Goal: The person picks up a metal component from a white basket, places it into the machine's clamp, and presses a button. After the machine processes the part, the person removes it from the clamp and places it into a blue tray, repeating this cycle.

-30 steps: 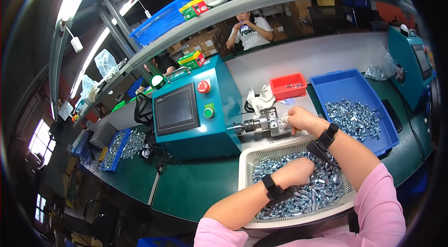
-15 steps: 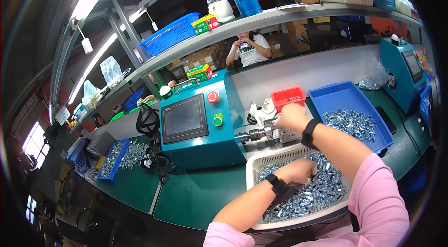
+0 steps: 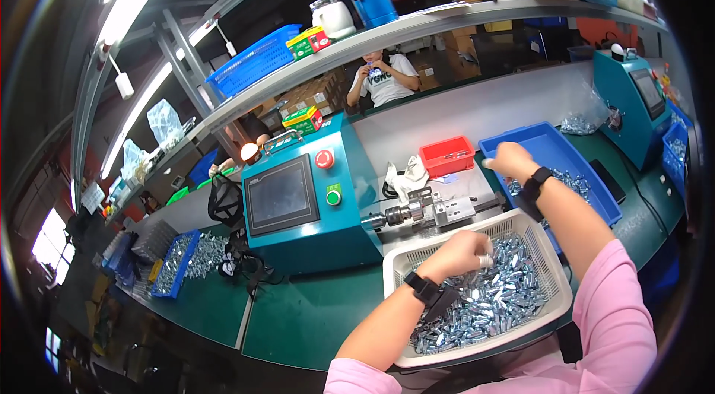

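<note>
My left hand (image 3: 463, 254) is over a cream plastic basket (image 3: 553, 267) heaped with small shiny zinc-coloured metal parts (image 3: 495, 297). Its fingers curl together above the heap; whatever they hold, if anything, is hidden. My right hand (image 3: 514, 161) hovers at the left side of a blue tray (image 3: 607, 208) that holds more such parts. The fingers there are closed and point left, and I cannot make out anything in them. Between the hands and a teal machine (image 3: 316, 204) sits its metal chuck (image 3: 398, 215), facing a steel fixture block (image 3: 453, 209).
Behind the fixture are a red bin (image 3: 447, 157) and a white cloth glove (image 3: 410, 179). A dark phone-like slab (image 3: 607, 179) lies right of the blue tray. Another teal machine (image 3: 633, 100) stands at far right. A shelf (image 3: 417, 27) crosses overhead; a person (image 3: 383, 80) sits beyond the partition.
My right hand has left the chuck and fixture, moving right to the blue tray. My left hand has risen slightly from among the parts in the basket. The view has shifted a little.
</note>
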`<state>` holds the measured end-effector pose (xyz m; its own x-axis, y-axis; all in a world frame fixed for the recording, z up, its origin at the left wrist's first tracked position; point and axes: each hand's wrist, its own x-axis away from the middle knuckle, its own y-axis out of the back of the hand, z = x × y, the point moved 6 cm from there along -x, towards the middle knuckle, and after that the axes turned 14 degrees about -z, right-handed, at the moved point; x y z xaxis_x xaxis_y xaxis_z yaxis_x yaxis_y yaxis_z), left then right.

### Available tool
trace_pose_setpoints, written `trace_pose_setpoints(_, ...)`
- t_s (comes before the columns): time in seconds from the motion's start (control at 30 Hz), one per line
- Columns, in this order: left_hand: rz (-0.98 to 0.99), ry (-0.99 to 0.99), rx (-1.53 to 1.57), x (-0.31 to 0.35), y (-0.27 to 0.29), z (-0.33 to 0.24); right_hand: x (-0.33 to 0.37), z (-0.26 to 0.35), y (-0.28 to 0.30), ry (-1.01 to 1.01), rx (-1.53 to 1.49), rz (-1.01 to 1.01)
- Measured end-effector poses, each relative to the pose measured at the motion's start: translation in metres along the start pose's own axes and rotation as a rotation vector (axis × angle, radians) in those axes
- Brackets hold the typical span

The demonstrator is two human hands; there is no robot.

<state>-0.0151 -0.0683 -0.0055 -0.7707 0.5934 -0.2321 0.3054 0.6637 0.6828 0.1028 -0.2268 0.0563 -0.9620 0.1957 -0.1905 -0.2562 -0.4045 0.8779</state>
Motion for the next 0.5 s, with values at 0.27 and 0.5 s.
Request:
trace_pose_setpoints(0.27, -0.983, 0.119, 0.032, 0.001, 0.076, 0.030, 0.023, 0.028, -0.080, -0.130, -1.014, 0.001)
trace_pose_setpoints(0.5, -0.744, 0.046, -0.657, -0.027, 0.088, 0.027, 0.022, 0.031, -0.078, 0.082, -0.836, -0.136)
